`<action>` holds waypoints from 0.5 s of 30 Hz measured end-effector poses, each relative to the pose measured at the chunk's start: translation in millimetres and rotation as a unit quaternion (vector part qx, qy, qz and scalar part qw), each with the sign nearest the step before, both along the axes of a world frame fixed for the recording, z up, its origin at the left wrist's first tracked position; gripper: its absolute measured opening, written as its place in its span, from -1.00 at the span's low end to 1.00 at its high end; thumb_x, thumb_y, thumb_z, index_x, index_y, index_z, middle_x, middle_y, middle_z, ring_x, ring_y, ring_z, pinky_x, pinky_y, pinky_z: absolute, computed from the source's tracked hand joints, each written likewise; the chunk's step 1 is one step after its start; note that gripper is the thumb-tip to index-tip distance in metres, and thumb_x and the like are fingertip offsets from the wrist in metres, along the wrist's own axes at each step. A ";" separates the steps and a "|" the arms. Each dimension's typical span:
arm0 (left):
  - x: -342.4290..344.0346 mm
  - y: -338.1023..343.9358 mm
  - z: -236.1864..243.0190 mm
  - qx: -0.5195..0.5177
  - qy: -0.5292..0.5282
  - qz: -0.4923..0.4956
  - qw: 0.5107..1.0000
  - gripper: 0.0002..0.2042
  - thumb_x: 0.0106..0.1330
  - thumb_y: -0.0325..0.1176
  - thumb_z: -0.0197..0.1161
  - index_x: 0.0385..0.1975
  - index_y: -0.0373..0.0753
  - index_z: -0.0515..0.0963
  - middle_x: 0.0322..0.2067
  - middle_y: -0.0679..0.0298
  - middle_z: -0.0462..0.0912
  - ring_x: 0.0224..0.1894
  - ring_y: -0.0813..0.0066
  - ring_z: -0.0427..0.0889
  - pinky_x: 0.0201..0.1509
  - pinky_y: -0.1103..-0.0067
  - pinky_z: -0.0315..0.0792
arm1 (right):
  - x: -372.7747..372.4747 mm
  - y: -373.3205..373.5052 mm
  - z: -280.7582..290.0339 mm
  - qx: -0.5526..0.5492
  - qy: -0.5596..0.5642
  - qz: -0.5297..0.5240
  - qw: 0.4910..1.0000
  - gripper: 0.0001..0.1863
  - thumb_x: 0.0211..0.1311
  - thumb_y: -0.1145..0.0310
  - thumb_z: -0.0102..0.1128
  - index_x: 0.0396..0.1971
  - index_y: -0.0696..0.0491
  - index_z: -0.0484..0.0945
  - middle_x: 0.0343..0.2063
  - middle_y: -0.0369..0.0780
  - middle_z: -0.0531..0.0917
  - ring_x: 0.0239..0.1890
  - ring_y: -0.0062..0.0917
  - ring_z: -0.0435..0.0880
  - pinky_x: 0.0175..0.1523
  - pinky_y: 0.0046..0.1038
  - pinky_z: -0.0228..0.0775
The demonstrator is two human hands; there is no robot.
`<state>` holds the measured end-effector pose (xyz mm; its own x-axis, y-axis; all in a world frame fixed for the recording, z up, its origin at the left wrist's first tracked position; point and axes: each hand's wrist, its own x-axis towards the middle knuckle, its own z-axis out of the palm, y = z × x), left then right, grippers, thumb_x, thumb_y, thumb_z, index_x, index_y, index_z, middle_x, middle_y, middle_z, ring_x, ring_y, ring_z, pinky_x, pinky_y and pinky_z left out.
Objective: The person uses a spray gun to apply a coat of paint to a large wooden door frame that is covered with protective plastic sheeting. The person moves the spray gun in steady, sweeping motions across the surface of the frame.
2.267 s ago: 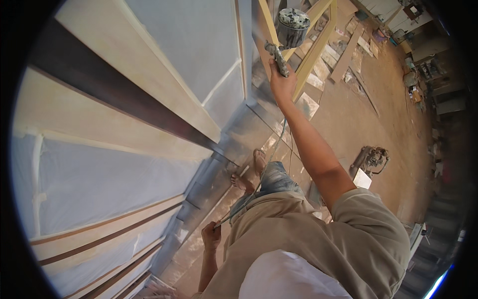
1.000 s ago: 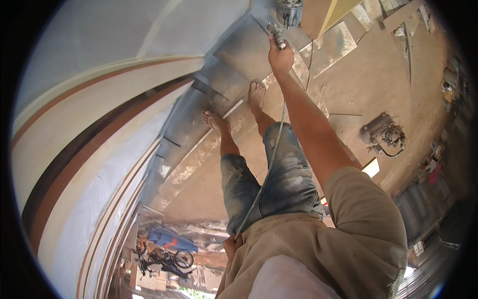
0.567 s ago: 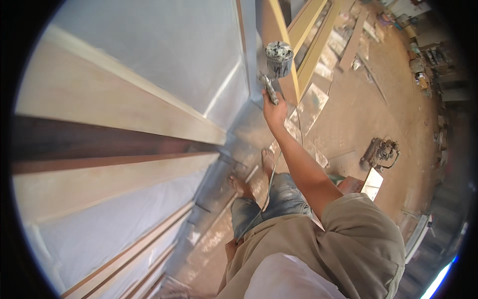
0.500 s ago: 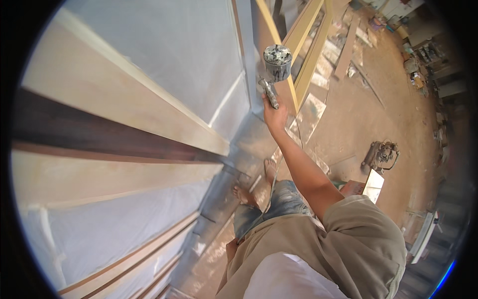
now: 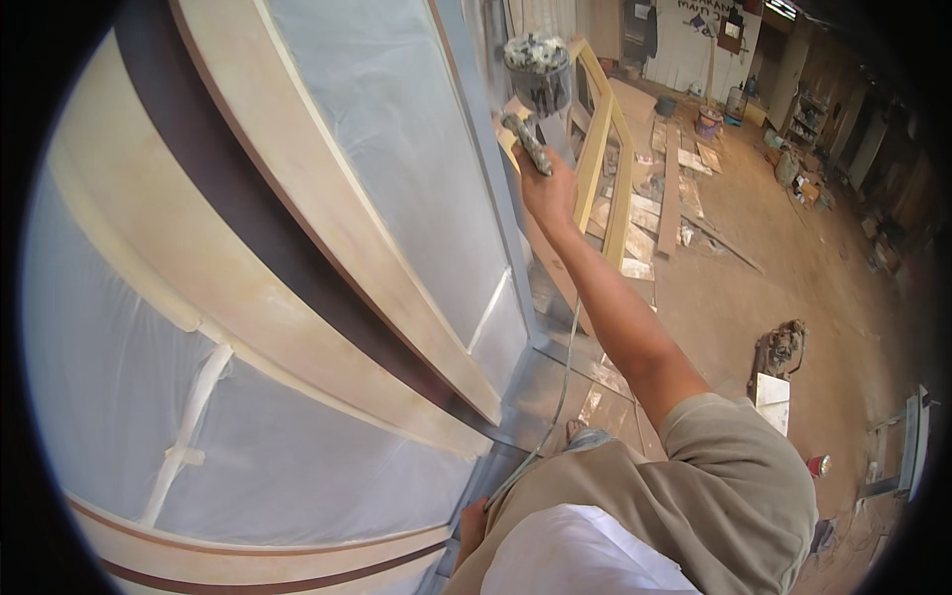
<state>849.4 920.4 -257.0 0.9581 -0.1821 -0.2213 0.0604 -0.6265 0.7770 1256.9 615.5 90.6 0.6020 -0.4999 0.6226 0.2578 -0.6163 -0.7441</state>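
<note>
The spray gun (image 5: 527, 145) is being gripped in the right hand (image 5: 548, 188), to the right of the panel (image 5: 302, 178); the hose (image 5: 567, 382) is being held in the curled left hand (image 5: 472, 526).

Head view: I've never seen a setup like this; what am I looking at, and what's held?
No robot here: a person's two bare hands. The picture comes from the left of two fisheye cameras worn on the head, looking down, so straight edges bend. The right hand holds a paint-splattered spray gun, with a cup above it. The left hand appears to hold a thin hose. At left, a dark strip runs between beige bands, beside film-covered panels. Beyond stands a yellow frame; on the brown floor sits a machine.
</note>
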 end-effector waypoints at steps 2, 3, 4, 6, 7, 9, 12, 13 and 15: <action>4.4 0.4 11.2 -0.015 0.007 0.025 1.000 -0.60 0.31 -0.02 0.23 -0.48 -0.32 0.51 -0.55 -0.13 0.50 -0.48 -0.12 0.52 -0.38 0.24 0.38 | 5.2 7.2 35.1 0.007 -0.027 0.004 1.000 -0.50 0.27 -0.12 0.25 -0.37 0.11 0.58 -0.46 0.09 0.66 -0.29 0.14 0.62 -0.21 -0.01 0.41; 6.6 -1.3 17.1 -0.020 0.041 0.052 0.998 -0.57 0.33 0.01 0.21 -0.48 -0.32 0.52 -0.57 -0.12 0.51 -0.50 -0.09 0.52 -0.38 0.24 0.38 | 7.6 11.2 52.3 0.007 -0.048 0.006 0.999 -0.50 0.27 -0.12 0.25 -0.37 0.11 0.59 -0.45 0.10 0.67 -0.29 0.14 0.62 -0.20 0.00 0.41; 8.2 -2.5 23.1 -0.021 0.075 0.078 0.994 -0.54 0.35 0.03 0.20 -0.49 -0.33 0.53 -0.59 -0.10 0.51 -0.51 -0.07 0.53 -0.38 0.24 0.38 | 9.7 15.2 68.8 0.004 -0.068 0.007 0.998 -0.50 0.27 -0.12 0.24 -0.36 0.11 0.59 -0.45 0.10 0.67 -0.28 0.14 0.63 -0.19 0.00 0.41; 11.6 -2.8 34.5 -0.057 0.055 0.085 0.993 -0.50 0.37 0.07 0.17 -0.49 -0.34 0.54 -0.60 -0.09 0.53 -0.52 -0.06 0.55 -0.38 0.25 0.40 | 13.9 22.5 101.3 0.002 -0.099 0.006 0.995 -0.49 0.27 -0.12 0.24 -0.37 0.12 0.59 -0.44 0.10 0.67 -0.28 0.14 0.63 -0.18 0.00 0.42; 12.2 -4.1 40.6 -0.066 0.052 0.091 0.992 -0.48 0.38 0.10 0.16 -0.49 -0.35 0.55 -0.60 -0.08 0.54 -0.53 -0.06 0.56 -0.39 0.25 0.41 | 15.5 24.3 118.0 0.003 -0.110 0.004 0.994 -0.49 0.26 -0.12 0.24 -0.37 0.12 0.59 -0.44 0.10 0.68 -0.28 0.13 0.63 -0.18 0.00 0.42; 16.1 -3.8 49.5 -0.103 0.050 0.095 0.989 -0.49 0.38 0.10 0.17 -0.46 -0.35 0.57 -0.58 -0.10 0.57 -0.51 -0.08 0.58 -0.38 0.25 0.42 | 19.6 32.0 145.4 0.002 -0.128 -0.004 0.992 -0.47 0.26 -0.13 0.24 -0.39 0.14 0.60 -0.45 0.09 0.68 -0.28 0.13 0.64 -0.17 0.00 0.43; 21.5 -5.7 59.3 -0.087 0.015 0.082 0.993 -0.50 0.37 0.09 0.17 -0.43 -0.35 0.59 -0.57 -0.12 0.58 -0.49 -0.10 0.60 -0.38 0.24 0.43 | 24.2 41.1 184.8 -0.003 -0.159 -0.019 0.987 -0.46 0.25 -0.14 0.24 -0.40 0.15 0.60 -0.45 0.07 0.69 -0.28 0.11 0.65 -0.17 0.00 0.43; 22.3 -6.2 61.2 -0.065 -0.009 0.077 0.995 -0.50 0.37 0.09 0.17 -0.42 -0.35 0.59 -0.57 -0.12 0.58 -0.49 -0.11 0.60 -0.38 0.24 0.43 | 24.7 44.3 197.0 -0.005 -0.174 -0.021 0.985 -0.45 0.25 -0.15 0.24 -0.40 0.15 0.60 -0.45 0.07 0.70 -0.28 0.11 0.65 -0.16 0.00 0.43; 24.0 -11.6 65.5 -0.097 0.010 0.091 0.991 -0.51 0.38 0.07 0.17 -0.40 -0.35 0.60 -0.56 -0.13 0.59 -0.48 -0.13 0.61 -0.37 0.23 0.43 | 21.8 48.6 220.1 -0.004 -0.198 -0.021 0.980 -0.45 0.25 -0.15 0.24 -0.40 0.14 0.60 -0.44 0.06 0.70 -0.27 0.09 0.66 -0.16 -0.01 0.43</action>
